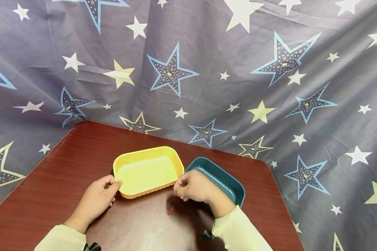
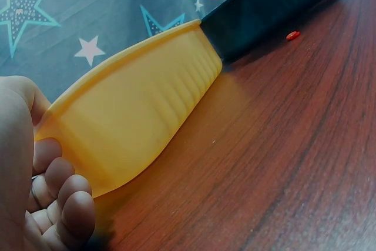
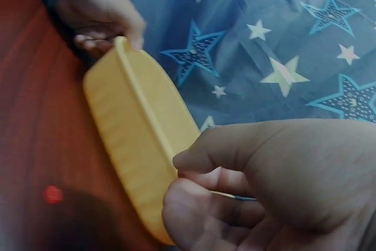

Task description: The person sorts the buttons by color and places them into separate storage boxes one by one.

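Observation:
My left hand [image 1: 98, 197] pinches the near left corner of a yellow tray [image 1: 144, 191], its thumb over the rim and its fingers curled below outside. Small yellow-green pieces [image 1: 167, 172] lie at the right end of the tray's floor. My right hand [image 1: 193, 186] is by the tray's near right corner, overlapping the rim in the head view. Its fingers are curled, with thumb and forefinger tips close together in the right wrist view; no object shows between them. A small red piece [image 1: 169, 213] lies on the table, nearer me than both hands.
A dark teal tray [image 1: 227, 177] stands right of the yellow one, close against its end and partly hidden by my right forearm. Both are on a reddish-brown wooden table [image 1: 138, 230]. Behind it hangs a grey curtain [image 1: 213, 101] printed with stars.

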`<state>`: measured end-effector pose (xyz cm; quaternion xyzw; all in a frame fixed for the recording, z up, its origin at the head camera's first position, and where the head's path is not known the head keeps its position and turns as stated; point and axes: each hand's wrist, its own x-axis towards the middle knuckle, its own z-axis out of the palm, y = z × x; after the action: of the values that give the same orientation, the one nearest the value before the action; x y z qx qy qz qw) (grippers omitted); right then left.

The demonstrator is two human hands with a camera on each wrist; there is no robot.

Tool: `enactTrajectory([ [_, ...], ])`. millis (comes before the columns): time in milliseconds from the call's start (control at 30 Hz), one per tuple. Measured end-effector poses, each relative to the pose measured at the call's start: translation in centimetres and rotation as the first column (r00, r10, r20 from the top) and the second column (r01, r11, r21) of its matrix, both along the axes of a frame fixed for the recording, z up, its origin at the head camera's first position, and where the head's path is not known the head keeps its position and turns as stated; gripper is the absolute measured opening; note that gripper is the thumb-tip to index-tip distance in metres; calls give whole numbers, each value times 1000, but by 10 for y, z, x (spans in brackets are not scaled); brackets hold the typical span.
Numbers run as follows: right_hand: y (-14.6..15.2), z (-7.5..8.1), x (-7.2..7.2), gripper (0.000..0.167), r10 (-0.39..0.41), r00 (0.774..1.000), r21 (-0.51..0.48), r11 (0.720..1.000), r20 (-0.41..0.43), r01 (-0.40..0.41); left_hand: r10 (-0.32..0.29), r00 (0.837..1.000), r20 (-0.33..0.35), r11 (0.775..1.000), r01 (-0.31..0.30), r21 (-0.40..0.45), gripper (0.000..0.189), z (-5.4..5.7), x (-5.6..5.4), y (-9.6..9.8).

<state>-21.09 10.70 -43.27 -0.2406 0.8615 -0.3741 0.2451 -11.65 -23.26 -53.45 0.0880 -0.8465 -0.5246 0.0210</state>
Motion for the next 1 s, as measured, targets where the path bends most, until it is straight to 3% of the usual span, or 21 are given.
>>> enactTrajectory([
  [233, -2, -28, 25, 8, 56, 996, 121, 992, -66, -48, 5, 1000, -12, 1000, -5, -7, 45, 0, 0, 1],
  [467, -4, -54, 36, 12, 111, 976, 206, 976, -189, -72, 6, 1000, -5, 1000, -6, -12, 45, -2, -1, 0],
  [700, -5, -59, 41, 14, 114, 955, 215, 975, -272, -56, 7, 1000, 7, 1000, -7, -17, 46, -3, -1, 0],
  [1000, -5, -61, 42, 19, 110, 949, 229, 973, -296, -41, 6, 1000, 10, 1000, -6, -16, 47, -1, -1, 0],
])
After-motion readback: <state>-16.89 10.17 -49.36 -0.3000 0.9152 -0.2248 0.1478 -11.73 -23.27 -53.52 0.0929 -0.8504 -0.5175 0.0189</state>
